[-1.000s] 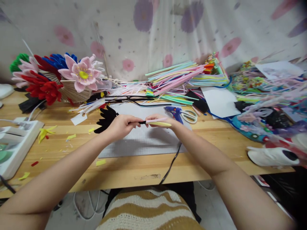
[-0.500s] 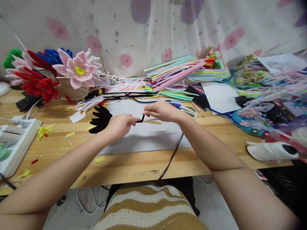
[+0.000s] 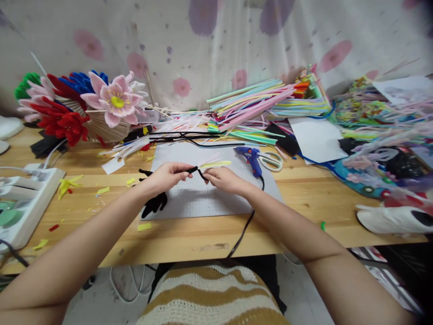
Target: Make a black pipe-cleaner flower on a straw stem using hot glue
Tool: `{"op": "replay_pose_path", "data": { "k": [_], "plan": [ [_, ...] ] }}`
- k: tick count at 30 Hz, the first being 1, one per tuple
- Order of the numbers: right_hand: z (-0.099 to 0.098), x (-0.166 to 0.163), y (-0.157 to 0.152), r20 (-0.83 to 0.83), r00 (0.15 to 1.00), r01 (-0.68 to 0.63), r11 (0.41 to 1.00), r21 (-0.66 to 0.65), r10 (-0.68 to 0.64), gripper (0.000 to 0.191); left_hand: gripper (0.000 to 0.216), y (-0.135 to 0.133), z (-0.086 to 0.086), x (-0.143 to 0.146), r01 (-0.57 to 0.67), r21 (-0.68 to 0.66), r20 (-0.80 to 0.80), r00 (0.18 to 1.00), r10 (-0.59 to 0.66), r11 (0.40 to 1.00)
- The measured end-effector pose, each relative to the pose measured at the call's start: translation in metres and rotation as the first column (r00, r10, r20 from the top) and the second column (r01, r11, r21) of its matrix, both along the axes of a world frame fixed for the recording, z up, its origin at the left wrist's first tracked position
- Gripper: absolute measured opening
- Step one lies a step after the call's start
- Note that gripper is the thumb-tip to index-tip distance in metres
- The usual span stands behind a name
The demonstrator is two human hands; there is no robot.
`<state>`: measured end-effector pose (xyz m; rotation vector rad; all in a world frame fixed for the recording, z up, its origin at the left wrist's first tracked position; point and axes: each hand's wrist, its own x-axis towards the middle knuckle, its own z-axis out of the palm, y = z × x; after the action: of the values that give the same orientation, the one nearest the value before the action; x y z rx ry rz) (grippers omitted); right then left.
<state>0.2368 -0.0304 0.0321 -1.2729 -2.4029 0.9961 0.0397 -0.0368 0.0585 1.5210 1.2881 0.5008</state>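
My left hand [image 3: 168,177] is closed, pinching the stem end of a black fuzzy piece [image 3: 154,205] with several petal-like lobes. Those lobes stick out behind and below the hand, which hides part of them. A bent black pipe cleaner [image 3: 200,174] runs from the left fingertips down to my right hand [image 3: 223,179], whose closed fingers grip its end. Thin yellow strips [image 3: 216,164] show just behind the right fingers. Both hands are above a grey board [image 3: 206,205]. On the board, right of my hands, lies a blue glue gun [image 3: 251,158], with white-handled scissors [image 3: 271,160] beside it.
Pipe cleaners [image 3: 252,99] in many colours are heaped along the back. Fuzzy flowers [image 3: 115,101] stand at the back left, and a white power strip [image 3: 29,198] sits at the left edge. The glue gun's cord [image 3: 241,234] hangs over the front edge.
My right hand has come down beside the left, and the pipe cleaner between them now bends downward. The black lobed piece has turned lower under my left wrist. The glue gun has come into view.
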Motion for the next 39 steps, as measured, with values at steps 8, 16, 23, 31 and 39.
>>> {"op": "replay_pose_path", "data": {
  "k": [8,16,23,31,39],
  "plan": [
    [0.009,0.002,0.005,0.275,0.961,-0.066,0.983,0.171,0.017,0.029,0.036,0.010,0.008,-0.006,0.123,-0.104,0.124,0.986,-0.109,0.987],
    [0.003,0.008,0.005,0.363,0.932,-0.100,0.966,0.240,0.006,0.031,0.035,0.015,-0.004,0.023,0.127,-0.016,0.012,0.992,-0.127,0.992],
    [-0.001,0.023,0.003,0.383,0.923,-0.065,0.972,0.227,-0.028,0.031,0.037,0.018,-0.008,0.023,0.159,-0.117,0.132,0.981,-0.143,0.980],
    [-0.002,0.020,0.003,0.359,0.933,-0.079,0.974,0.210,-0.002,0.030,0.041,0.013,-0.005,0.027,0.135,-0.081,0.037,0.991,-0.132,0.988],
    [0.000,0.021,0.003,0.369,0.929,-0.079,0.978,0.195,0.001,0.030,0.042,0.015,-0.010,0.024,0.175,-0.091,0.089,0.982,-0.167,0.980]
  ]
}}
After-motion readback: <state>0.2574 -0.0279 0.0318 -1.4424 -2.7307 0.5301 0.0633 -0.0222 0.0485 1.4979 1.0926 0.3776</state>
